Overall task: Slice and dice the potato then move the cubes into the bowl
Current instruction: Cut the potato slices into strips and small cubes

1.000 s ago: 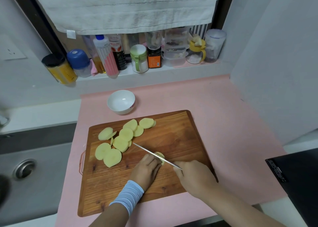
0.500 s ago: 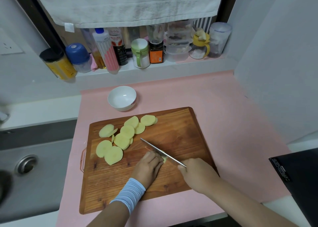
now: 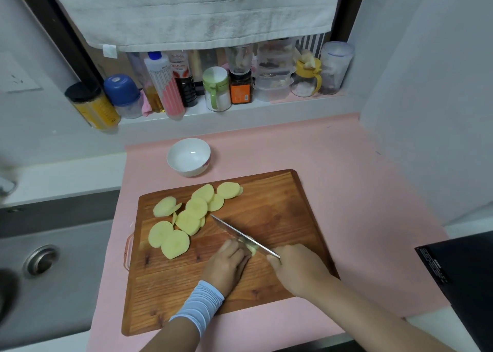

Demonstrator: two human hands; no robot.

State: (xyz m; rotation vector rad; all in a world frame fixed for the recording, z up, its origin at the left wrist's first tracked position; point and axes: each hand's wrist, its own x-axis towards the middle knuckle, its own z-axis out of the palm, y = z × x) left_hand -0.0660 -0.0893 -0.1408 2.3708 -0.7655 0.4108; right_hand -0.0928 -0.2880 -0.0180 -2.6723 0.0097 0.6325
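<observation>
Right hand (image 3: 298,269) grips knife (image 3: 240,234), left hand (image 3: 226,265) curls round last potato nub (image 3: 252,249); we're on slicing (no cubes yet). Next we stack slices (image 3: 186,219) & cut strips.

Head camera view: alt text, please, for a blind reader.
A right hand slices a potato end with a knife while the left hand steadies it on a wooden board. Round slices lie to the left; an empty white bowl stands behind.
</observation>
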